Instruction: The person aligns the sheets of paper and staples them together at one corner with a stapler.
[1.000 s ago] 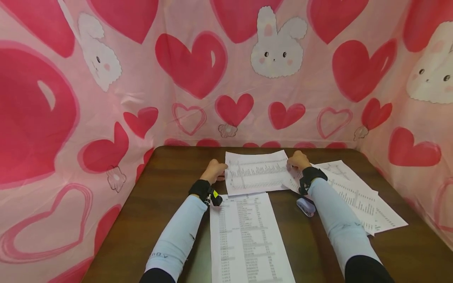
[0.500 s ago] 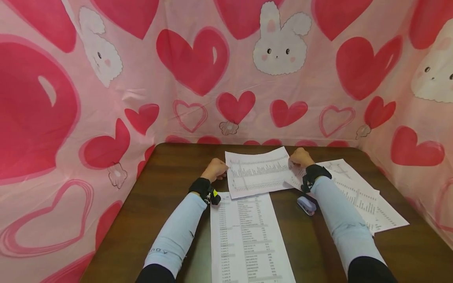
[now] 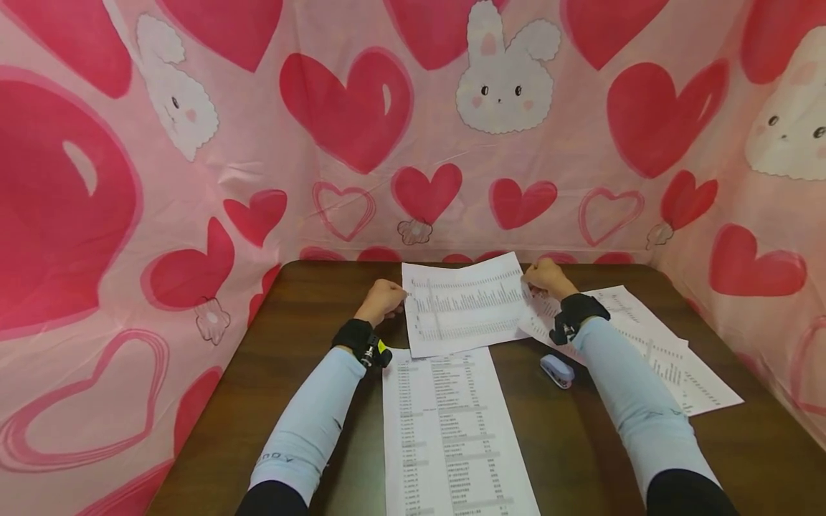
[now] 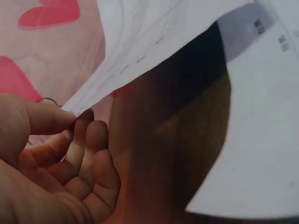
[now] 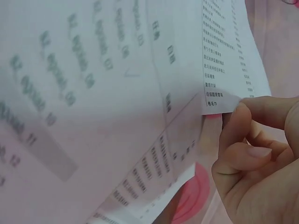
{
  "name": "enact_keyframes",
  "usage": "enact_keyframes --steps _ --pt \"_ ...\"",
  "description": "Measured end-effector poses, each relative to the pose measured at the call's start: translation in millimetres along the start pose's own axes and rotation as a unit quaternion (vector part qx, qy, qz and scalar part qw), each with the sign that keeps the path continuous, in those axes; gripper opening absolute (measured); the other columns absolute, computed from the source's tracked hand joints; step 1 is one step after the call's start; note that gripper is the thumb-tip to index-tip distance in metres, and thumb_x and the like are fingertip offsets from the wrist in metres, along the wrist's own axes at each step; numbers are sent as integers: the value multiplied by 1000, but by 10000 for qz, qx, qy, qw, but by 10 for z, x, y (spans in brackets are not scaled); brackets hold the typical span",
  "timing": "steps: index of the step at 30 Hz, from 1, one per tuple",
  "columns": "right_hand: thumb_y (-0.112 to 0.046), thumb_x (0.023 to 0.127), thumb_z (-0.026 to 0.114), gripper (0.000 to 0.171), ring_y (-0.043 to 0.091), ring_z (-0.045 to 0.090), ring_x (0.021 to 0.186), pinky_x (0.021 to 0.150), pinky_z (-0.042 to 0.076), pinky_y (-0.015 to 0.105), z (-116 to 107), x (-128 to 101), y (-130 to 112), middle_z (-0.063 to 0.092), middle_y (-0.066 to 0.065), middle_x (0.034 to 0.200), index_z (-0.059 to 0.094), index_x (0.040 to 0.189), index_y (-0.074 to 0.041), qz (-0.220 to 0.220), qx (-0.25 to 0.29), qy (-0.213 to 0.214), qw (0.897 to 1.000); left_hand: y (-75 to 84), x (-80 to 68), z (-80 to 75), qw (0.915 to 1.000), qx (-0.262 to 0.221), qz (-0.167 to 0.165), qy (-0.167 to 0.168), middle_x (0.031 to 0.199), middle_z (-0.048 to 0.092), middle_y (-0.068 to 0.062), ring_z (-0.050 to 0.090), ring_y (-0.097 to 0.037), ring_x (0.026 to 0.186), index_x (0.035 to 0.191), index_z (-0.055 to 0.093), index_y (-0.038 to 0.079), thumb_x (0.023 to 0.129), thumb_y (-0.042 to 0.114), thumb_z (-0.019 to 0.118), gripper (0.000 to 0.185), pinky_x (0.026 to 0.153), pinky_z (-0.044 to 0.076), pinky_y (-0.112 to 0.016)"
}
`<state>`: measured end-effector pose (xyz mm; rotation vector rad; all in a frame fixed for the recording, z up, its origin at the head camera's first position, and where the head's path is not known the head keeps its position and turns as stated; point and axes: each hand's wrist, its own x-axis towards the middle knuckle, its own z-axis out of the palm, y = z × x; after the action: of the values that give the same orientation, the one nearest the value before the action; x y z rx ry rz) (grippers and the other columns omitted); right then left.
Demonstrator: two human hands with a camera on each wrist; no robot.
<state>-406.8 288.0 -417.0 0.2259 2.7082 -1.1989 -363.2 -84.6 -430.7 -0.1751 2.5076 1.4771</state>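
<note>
A printed sheet of paper [image 3: 461, 308] is stretched sideways between both hands at the far middle of the table. My left hand [image 3: 382, 301] pinches its left edge between thumb and index finger, the other fingers curling loosely below, as the left wrist view shows at the sheet's edge [image 4: 140, 60]. On the opposite side, my right hand [image 3: 547, 278] pinches the right edge with thumb and forefinger [image 5: 236, 123]. The sheet bows a little, its lower edge overlapping the top of a second printed sheet [image 3: 454, 444], which lies lengthwise on the table in front.
More printed sheets [image 3: 700, 383] lie fanned and overlapping at the right, partly behind the right forearm. A small purple stapler [image 3: 558, 371] sits between them and the front sheet. Cloth printed with hearts and rabbits [image 3: 452, 154] surrounds the brown table [image 3: 310, 337] at the back and sides.
The held sheet has risen slightly and tilted up at its far right corner. Both hands have shifted up with it, the left one also a little leftward. The stapler and other sheets stay put.
</note>
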Motion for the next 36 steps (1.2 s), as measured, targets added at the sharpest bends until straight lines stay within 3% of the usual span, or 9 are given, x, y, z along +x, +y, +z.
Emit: enact_keyframes --steps 4,9,16,23,29,36 --pt "-10 90 56 28 15 46 46 43 32 26 1 -18 -75 47 2 54 49 64 -6 -236 92 -24 9997 40 -17 -54 9999 -129 9 23 90 63 -9 62 -19 74 112 68 2 94 20 60 26 64 52 -30" --pt "-12 92 57 18 17 48 48 46 38 27 -5 -76 -244 50 3 59 58 82 3 -642 35 145 9978 106 -42 -162 9996 -97 178 204 103 65 -12 62 -18 76 117 65 3 95 22 58 30 64 52 -29" --pt "-16 93 58 16 19 53 56 50 43 27 -54 -166 -470 53 11 79 55 93 0 -695 108 399 9967 155 -79 -284 9981 -110 382 465 107 65 -13 64 -21 81 119 64 5 96 25 56 31 65 51 -28" --pt "-15 93 56 15 29 56 63 52 46 30 -83 -248 -533 54 16 82 55 93 0 -1019 315 508 9930 140 -118 -374 9956 -133 609 703 110 64 -13 67 -33 97 118 64 5 97 26 55 31 65 50 -25" --pt "-17 93 56 16 21 54 58 53 50 31 -85 -284 -578 55 12 77 56 95 0 -1204 314 799 9890 240 -180 -485 9879 188 1040 1135 99 66 -12 65 -28 87 114 66 6 97 29 55 31 61 45 -25" --pt "-22 96 57 21 27 56 62 56 51 31 -132 -393 -688 58 16 80 57 102 -2 -1343 429 815 9867 340 -255 -602 9772 274 1490 1488 100 67 -10 61 -21 85 111 68 7 96 29 55 30 68 45 -29"
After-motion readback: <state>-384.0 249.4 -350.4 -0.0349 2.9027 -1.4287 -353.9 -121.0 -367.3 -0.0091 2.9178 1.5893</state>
